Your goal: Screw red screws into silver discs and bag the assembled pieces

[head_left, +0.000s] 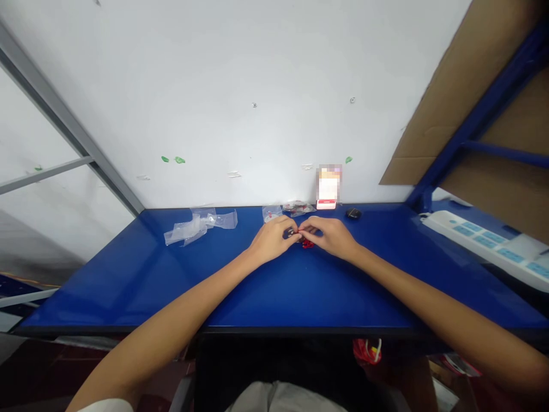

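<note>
My left hand (274,237) and my right hand (330,236) meet over the middle of the blue table, fingertips pinched together. Between them is something small that I cannot make out, mostly covered by the fingers. Just below the fingertips, a cluster of small red pieces (307,243) shows, partly hidden by my right hand. Behind my left hand lies a small clear bag (271,213) with a bit of red on it. Beside that bag, another clear bag (297,207) holds dark and red bits.
Crumpled clear plastic bags (199,226) lie left on the blue table (141,274). A lit phone (328,191) leans on the white wall. A small black object (353,213) sits right of it. A white power strip (484,243) runs along the right side, near blue shelving (454,143).
</note>
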Demonstrator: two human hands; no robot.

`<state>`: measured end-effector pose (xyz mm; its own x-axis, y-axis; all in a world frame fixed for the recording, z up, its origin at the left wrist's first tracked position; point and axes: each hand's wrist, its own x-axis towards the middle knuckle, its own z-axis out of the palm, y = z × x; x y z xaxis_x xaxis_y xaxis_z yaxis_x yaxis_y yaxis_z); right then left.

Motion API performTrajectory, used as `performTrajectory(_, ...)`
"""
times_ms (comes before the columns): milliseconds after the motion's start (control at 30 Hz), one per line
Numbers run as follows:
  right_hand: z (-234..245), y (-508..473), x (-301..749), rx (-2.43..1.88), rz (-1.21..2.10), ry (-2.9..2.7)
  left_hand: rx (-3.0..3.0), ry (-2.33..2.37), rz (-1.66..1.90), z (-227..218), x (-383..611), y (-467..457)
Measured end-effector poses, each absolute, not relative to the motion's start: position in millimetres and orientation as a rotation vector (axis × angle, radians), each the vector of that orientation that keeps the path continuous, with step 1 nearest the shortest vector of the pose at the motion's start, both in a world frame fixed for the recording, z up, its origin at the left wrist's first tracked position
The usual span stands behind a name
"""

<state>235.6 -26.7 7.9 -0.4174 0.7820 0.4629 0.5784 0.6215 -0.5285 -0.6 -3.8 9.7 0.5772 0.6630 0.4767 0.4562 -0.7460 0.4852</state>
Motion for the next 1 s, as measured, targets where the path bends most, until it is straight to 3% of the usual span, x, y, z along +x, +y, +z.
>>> performTrajectory(667, 24.7, -3.8, 285.2, -1.232, 0.066, -2.288, 2.758, 1.212, 0.806, 16.6, -36.7, 27.4)
performTrajectory(1000, 8.9, 13.3, 284.8, -1.138, 0.182, -2.463, 2.895, 0.62, 0.607, -4.8, 5.8, -1.2)
